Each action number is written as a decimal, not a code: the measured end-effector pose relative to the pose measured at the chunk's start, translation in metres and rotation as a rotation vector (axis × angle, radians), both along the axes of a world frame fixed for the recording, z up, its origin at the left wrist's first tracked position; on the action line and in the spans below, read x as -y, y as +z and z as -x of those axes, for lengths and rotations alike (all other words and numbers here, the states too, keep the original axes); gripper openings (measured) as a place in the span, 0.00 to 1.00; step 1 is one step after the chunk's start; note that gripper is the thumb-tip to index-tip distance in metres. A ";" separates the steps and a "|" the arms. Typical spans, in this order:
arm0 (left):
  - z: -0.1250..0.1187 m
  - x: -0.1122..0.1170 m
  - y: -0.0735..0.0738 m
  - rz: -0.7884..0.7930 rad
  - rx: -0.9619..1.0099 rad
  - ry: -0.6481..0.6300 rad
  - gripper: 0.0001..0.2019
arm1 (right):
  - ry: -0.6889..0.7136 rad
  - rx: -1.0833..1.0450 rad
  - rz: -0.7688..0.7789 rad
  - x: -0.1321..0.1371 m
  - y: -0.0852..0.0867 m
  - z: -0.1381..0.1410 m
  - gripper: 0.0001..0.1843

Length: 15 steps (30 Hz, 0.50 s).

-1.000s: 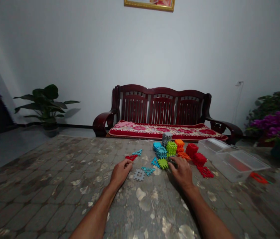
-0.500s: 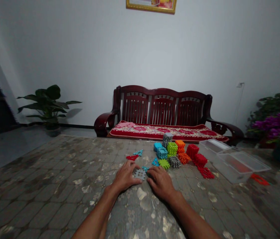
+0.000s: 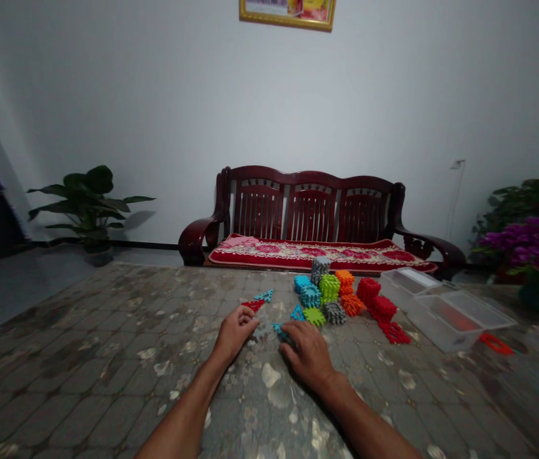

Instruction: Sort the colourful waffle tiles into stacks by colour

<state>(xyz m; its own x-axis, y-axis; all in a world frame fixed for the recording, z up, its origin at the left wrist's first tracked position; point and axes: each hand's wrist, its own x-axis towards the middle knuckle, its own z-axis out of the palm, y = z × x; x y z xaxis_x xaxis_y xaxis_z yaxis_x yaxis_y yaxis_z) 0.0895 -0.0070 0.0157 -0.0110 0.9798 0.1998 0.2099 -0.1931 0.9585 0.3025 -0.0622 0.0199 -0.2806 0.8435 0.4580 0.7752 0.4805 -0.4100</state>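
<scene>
My left hand [image 3: 235,330] is closed, with thumb and fingertips at the left edge of a grey square interlocking building piece [image 3: 263,330], which looks blurred. Just beyond those fingers lies a red triangular building piece [image 3: 252,305], partly hidden by the hand, with a blue triangular piece [image 3: 264,296] behind it. My right hand [image 3: 308,349] curls its fingers over a small blue building piece [image 3: 277,327], hiding much of it. Beyond the right hand are another blue triangular piece [image 3: 297,312] and a green stack [image 3: 314,317].
Stacks of blue [image 3: 310,295], green [image 3: 330,288], orange [image 3: 353,305], grey [image 3: 335,312] and red pieces [image 3: 384,308] stand on the patterned tablecloth [image 3: 120,344]. Clear plastic boxes [image 3: 446,319] sit to the right. A wooden bench [image 3: 312,210] is behind the table.
My left hand has shifted slightly left and drawn its fingers in; the grey piece has moved a little left. My right fingers have come over the small blue piece.
</scene>
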 end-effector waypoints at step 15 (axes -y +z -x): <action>-0.019 0.011 0.008 0.197 0.314 -0.174 0.24 | 0.014 -0.223 -0.142 -0.004 0.001 0.022 0.22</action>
<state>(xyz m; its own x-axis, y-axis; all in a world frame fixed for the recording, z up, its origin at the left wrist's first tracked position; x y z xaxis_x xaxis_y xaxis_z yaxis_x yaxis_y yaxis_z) 0.1087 -0.0182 0.0236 0.1274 0.9916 0.0209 -0.1179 -0.0057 0.9930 0.2802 -0.0580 0.0208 -0.1705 0.7632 0.6233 0.6664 0.5553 -0.4976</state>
